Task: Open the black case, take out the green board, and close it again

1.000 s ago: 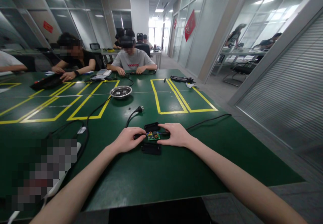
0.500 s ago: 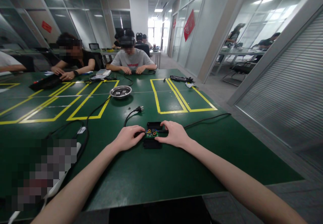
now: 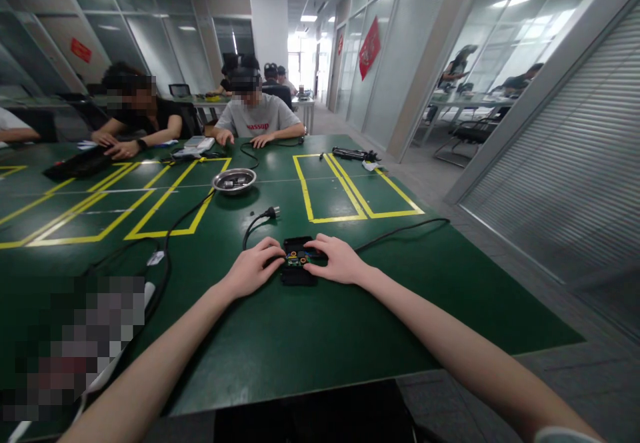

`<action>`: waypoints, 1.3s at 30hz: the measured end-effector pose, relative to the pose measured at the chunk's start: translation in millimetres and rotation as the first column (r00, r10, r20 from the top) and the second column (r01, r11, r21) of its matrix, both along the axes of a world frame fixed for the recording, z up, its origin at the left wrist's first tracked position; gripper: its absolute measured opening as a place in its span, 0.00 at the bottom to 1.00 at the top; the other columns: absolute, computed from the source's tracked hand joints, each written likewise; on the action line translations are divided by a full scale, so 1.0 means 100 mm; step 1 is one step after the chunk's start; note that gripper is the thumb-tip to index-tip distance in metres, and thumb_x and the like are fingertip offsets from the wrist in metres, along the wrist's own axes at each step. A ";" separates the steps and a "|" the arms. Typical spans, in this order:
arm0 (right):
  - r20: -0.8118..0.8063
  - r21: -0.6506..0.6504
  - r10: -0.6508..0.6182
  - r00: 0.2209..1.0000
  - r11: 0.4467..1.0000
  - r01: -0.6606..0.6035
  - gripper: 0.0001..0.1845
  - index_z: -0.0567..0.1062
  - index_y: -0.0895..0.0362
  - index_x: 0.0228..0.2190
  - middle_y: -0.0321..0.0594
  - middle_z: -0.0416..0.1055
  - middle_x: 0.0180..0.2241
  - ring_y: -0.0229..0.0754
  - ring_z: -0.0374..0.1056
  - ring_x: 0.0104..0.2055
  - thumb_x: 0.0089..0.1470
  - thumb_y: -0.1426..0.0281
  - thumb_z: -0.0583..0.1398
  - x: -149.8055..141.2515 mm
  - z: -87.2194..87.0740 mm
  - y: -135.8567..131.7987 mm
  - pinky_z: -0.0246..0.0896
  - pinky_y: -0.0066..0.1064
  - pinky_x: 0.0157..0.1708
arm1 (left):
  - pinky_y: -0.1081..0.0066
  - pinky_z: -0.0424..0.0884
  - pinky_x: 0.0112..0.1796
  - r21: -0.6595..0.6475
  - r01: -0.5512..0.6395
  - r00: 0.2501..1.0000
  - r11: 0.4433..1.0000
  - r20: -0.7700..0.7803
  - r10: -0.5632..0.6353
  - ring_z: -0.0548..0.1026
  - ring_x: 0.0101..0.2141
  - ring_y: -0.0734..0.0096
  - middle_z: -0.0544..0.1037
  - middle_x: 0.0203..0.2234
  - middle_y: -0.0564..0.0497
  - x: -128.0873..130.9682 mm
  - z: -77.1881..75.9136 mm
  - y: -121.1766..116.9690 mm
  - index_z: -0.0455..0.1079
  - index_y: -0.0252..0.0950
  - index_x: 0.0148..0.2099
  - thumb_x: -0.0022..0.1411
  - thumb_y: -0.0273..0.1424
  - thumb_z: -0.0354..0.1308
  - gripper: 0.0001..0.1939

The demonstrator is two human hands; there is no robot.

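A small green circuit board (image 3: 298,258) sits in an open black plastic case (image 3: 298,274) on the green table (image 3: 280,343). My left hand (image 3: 253,267) grips the case's left side, fingers curled against it. My right hand (image 3: 336,259) presses on its right side, fingertips on the board's edge. A black cord runs from the case to a plug (image 3: 271,212) just beyond my hands. Another black cord (image 3: 405,228) leads off to the right.
A metal bowl (image 3: 234,180) with small parts stands farther back, among yellow tape rectangles (image 3: 345,193). Black cables (image 3: 165,256) lie at the left. Two people sit across the table, hands on it. A black tool (image 3: 353,154) lies at the far right.
The loose black case half that lay in front of the board has come together with the board's half. Both hands have closed in on the case.
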State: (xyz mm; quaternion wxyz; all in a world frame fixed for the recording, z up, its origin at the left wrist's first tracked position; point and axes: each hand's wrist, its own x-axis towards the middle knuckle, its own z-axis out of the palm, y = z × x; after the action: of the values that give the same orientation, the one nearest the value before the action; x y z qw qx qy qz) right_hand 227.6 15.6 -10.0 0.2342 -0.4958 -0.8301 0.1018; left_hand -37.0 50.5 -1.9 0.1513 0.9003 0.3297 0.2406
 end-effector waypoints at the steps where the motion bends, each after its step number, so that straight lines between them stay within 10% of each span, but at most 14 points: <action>1: 0.004 0.002 0.005 1.000 1.000 -0.005 0.25 0.78 0.55 0.52 0.43 0.73 0.42 0.46 0.73 0.42 0.57 0.57 0.68 -0.01 -0.01 0.00 0.67 0.37 0.45 | 0.69 0.75 0.38 -0.001 0.004 1.000 1.000 0.003 -0.004 0.78 0.34 0.68 0.77 0.47 0.49 0.00 -0.01 0.00 0.76 0.41 0.47 0.73 0.37 0.52 0.12; 11: -0.040 -0.063 0.096 0.995 0.993 -0.099 0.33 0.70 0.55 0.63 0.43 0.73 0.40 0.47 0.71 0.41 0.62 0.55 0.65 0.14 0.08 0.01 0.66 0.38 0.43 | 0.70 0.73 0.37 -0.011 -0.010 0.999 1.000 -0.031 0.010 0.78 0.36 0.66 0.79 0.42 0.50 -0.02 -0.01 0.04 0.76 0.41 0.48 0.74 0.37 0.52 0.13; 22: -0.134 -0.023 0.174 0.976 0.984 -0.179 0.30 0.73 0.56 0.56 0.43 0.73 0.40 0.46 0.69 0.40 0.57 0.57 0.69 0.17 0.02 0.02 0.66 0.38 0.44 | 0.70 0.72 0.37 -0.051 0.003 1.000 0.999 -0.014 -0.004 0.77 0.35 0.67 0.78 0.38 0.49 -0.02 -0.01 0.04 0.77 0.39 0.48 0.75 0.37 0.52 0.14; 30: -0.238 -0.121 0.128 0.963 0.980 -0.160 0.06 0.75 0.56 0.36 0.35 0.69 0.29 0.39 0.63 0.30 0.61 0.66 0.63 0.31 0.07 0.06 0.58 0.30 0.32 | 0.67 0.74 0.41 -0.131 0.040 0.994 0.991 0.102 -0.027 0.78 0.37 0.65 0.80 0.37 0.48 -0.03 0.05 0.04 0.79 0.37 0.47 0.72 0.34 0.55 0.12; 39: -0.426 -0.176 0.124 0.896 0.960 -0.217 0.13 0.79 0.58 0.33 0.35 0.68 0.25 0.36 0.60 0.26 0.59 0.60 0.64 0.35 0.20 -0.06 0.55 0.29 0.28 | 0.74 0.65 0.27 -0.422 0.058 0.968 0.905 0.246 0.052 0.71 0.25 0.72 0.76 0.23 0.53 -0.04 0.23 -0.13 0.80 0.33 0.39 0.63 0.38 0.62 0.13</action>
State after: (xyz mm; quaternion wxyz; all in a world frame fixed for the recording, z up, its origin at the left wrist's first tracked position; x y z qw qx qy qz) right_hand 262.6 10.1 9.7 0.3374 -0.4107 -0.7863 0.3151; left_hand -41.5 37.8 21.5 0.3849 0.8082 0.3509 0.2746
